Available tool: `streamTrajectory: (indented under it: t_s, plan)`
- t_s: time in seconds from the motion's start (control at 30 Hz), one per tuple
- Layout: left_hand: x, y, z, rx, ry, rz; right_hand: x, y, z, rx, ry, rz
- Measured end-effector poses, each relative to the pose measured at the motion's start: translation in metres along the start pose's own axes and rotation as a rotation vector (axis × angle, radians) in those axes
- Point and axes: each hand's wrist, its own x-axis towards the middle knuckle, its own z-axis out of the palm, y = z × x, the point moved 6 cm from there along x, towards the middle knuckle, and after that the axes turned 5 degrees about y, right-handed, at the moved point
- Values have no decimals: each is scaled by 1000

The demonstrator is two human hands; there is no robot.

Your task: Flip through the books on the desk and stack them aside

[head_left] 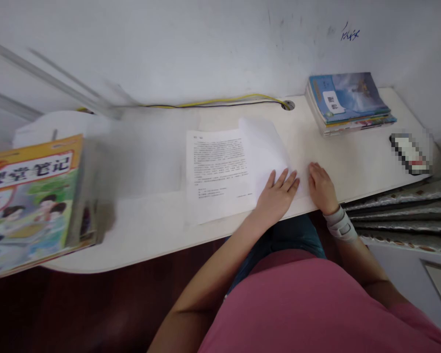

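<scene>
My left hand (pixel 277 195) lies flat with fingers spread on the lower right part of a blank white page (pixel 266 147). To the left of that page is a page of printed text (pixel 220 166), flat on the white desk (pixel 147 230). The two overlap or join along the middle; I cannot tell whether they are bound together. My right hand (pixel 321 189), a grey band round its wrist, rests on the desk just right of the blank page. Its fingers are stretched out side by side and hold nothing.
Textbooks (pixel 349 100) are stacked at the back right, near a pixelated phone-shaped object (pixel 411 153). A stack of workbooks (pixel 29 201) stands at the left. A yellow cable (pixel 224 100) runs along the wall into a desk hole (pixel 288 105). Patterned fabric (pixel 400 211) hangs at the right.
</scene>
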Motion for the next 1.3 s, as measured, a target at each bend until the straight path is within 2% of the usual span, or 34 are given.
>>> streamTrajectory:
  t_s: [0.1, 0.27, 0.5, 0.57, 0.63, 0.73, 0.8, 0.87, 0.9, 0.97, 1.13, 1.3]
  plan:
    - [-3, 8, 5, 4, -6, 45, 0, -2, 0, -8, 8, 1]
    - [-6, 23, 7, 24, 52, 88, 0, -4, -2, -15, 26, 11]
    - [-11, 33, 4, 28, 50, 134, -1, -8, -2, -42, -12, -20]
    - [-6, 25, -1, -9, -15, 171, -2, -9, -1, -72, -26, -32]
    - [9, 8, -9, -30, -80, 167, -3, -10, -1, -95, -37, -44]
    - [45, -35, -25, 66, -111, -1, -3, -9, 0, -103, -26, -59]
    - [63, -60, -25, 136, -232, -132, -4, -9, 0, -94, -7, -68]
    - [71, -74, -18, 159, -379, -208, -4, -8, 1, -83, 9, -74]
    - [72, -76, -14, 155, -433, -223, -4, -8, 1, -80, 16, -76]
    - [68, -76, -7, 144, -469, -229, -5, -8, 1, -79, 30, -81]
    - [55, -73, 0, 130, -437, -229, -6, -10, 1, -92, 32, -95]
    - [61, -73, 4, 83, -371, -263, -5, -11, 0, -99, -3, -82]
